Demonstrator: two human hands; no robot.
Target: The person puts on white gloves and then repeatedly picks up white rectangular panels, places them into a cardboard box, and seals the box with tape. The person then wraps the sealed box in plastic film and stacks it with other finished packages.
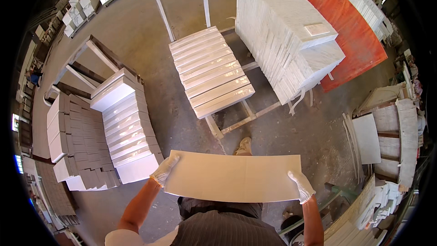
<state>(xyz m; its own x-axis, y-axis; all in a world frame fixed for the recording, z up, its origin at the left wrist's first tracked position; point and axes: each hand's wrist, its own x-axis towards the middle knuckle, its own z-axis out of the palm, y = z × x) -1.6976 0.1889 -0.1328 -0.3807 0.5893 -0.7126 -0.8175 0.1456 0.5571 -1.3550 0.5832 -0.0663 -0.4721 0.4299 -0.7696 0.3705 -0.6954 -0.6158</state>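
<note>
At the near middle of the head view, just in front of the person's body, a long pale board (232,176) was held crosswise — one end in each white-gloved hand. The left hand (166,171) gripped its left end, and the right hand (301,186) was closed on its right end. To the left stood stacked white boxes (136,166); farther off, a row of wrapped white packs (211,73) rested on a frame (250,119) — with pale slabs (268,41) to their right and a red sheet (348,36) beyond.
</note>
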